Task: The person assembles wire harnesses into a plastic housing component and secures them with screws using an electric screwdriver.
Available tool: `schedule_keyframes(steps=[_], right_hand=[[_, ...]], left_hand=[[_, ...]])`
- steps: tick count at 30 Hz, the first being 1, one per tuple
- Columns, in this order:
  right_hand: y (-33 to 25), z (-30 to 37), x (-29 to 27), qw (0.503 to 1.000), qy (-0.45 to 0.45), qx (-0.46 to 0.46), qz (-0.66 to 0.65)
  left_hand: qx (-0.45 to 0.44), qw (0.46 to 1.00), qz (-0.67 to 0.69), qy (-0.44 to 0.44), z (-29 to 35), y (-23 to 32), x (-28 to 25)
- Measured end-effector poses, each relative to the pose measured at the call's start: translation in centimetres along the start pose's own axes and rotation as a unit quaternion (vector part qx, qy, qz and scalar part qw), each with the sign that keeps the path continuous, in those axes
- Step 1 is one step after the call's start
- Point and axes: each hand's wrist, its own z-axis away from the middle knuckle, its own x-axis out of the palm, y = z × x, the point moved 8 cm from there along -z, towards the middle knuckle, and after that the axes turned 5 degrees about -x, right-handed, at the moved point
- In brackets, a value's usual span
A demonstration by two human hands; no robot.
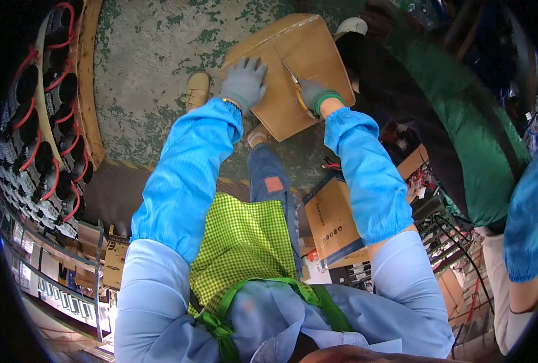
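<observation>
Diagonally, scissors [295,82] in R hand [313,95] pt fwd-L.

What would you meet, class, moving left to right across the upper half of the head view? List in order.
Black round parts with red cables → wooden beam → tan shoe → left hand → right hand → another person's green garment.
</observation>
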Motion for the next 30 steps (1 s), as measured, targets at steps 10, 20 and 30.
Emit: schedule_keyframes(steps=[10,20,30], right_hand=[[6.6,4.3,8.0,0.976,-0.193,0.093,0.033],[19.6,13.2,21.5,0.93,-0.278,0.064,0.23],[14.2,14.1,12.9,0.897,0.038,0.166,-0.407]], left_hand=[[0.144,0.984,-0.108,0.013,-2.8,5.7,2.2],[0.209,0.966,-0.151,-0.013,-1.9,8.5,6.7],[0.139,0.968,-0.186,-0.095,-3.8,7.7,10.7]])
